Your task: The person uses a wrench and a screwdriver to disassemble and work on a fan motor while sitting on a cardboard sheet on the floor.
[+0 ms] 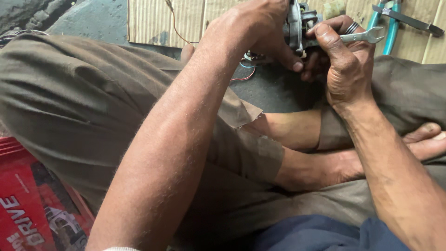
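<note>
We log our left hand (255, 28) gripping a grey metal part (297, 23), our right hand (346, 60) clasping a spanner (367, 36) against it.

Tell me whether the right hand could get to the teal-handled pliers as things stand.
Probably yes, but not freely: the right hand is closed on an open-ended spanner. The teal-handled pliers lie just beyond it on the cardboard, with nothing between.

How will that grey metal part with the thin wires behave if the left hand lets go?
The grey metal mechanical part looks like solid metal, so probably stiff and heavy for its size. Its thin red and blue wires hang slack, so they are likely floppy and could snag. The silver open-ended wrench in the right hand might twist it.
</note>
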